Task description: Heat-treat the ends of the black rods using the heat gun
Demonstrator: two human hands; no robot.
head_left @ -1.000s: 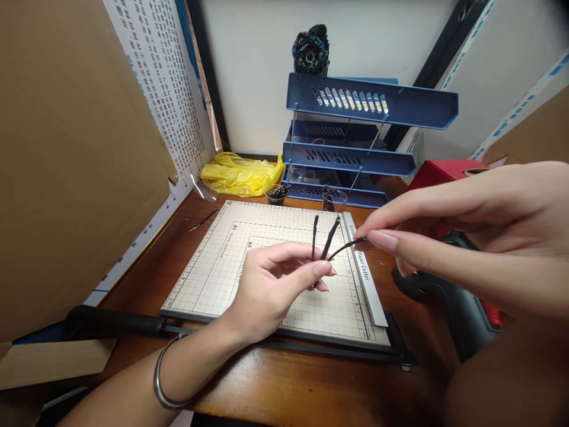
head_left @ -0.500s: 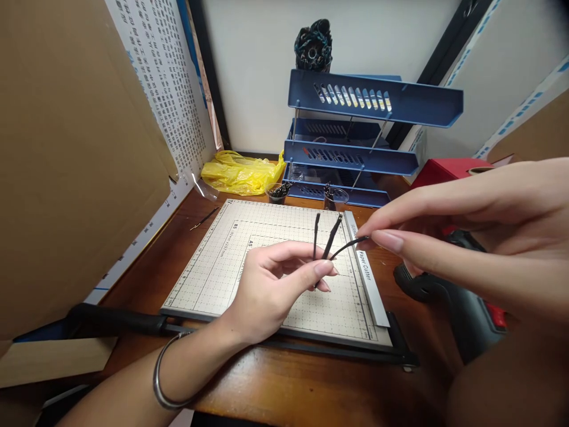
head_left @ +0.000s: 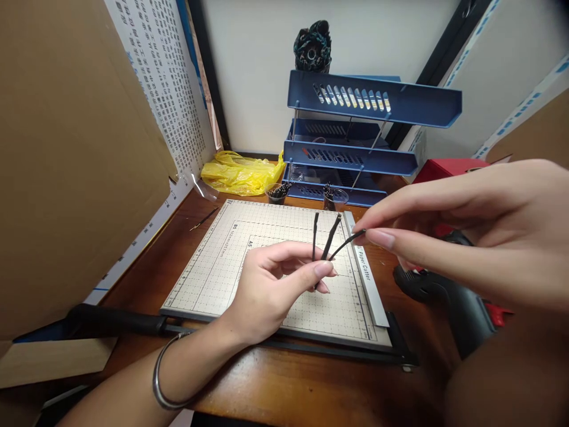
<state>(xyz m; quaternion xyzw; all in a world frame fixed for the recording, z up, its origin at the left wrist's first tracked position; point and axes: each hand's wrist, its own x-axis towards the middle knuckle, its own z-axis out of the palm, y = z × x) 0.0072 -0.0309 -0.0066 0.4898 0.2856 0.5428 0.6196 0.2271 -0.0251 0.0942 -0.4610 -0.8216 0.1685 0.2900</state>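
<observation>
Pinching three black strands (head_left: 331,239) between thumb and fingers, your left hand (head_left: 269,290) holds them fanned upward above the paper cutter (head_left: 202,279); your right hand (head_left: 466,231) grips the tip of the rightmost one. The cutter lies near the desk's (head_left: 258,385) front edge. Beyond its far edge stand two small cups (head_left: 276,200), with a yellow bag (head_left: 244,175) and blue tray rack (head_left: 422,107) toward the desk's back edge.

1. Crumpled, translucent yellow plastic bag (head_left: 242,175), centre-left of the frame.
2. Blue plastic tiered tray rack (head_left: 420,108), upper centre-right.
3. Dark, rumpled, roundish object (head_left: 312,47) on its top tier.
4. Broad brown cardboard panel (head_left: 75,154), left edge.
5. Red angular object (head_left: 442,168), right, partly hidden.
</observation>
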